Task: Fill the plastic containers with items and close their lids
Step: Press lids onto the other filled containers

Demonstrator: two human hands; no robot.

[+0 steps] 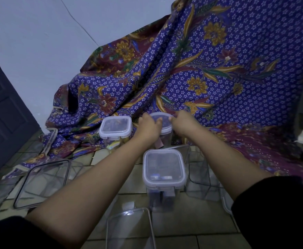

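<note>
Both hands on the far clear plastic box with the pale lid, right at the edge of the big purple flowered cloth. Left hand curled over the lid's left side, right hand curled over its right side, fingers pressing down. Just left of that box, a second clear lidded box with dark bits inside. Nearer than both, on the tiled floor, a third shut clear box. Left of it and nearer, empty clear open boxes.
</note>
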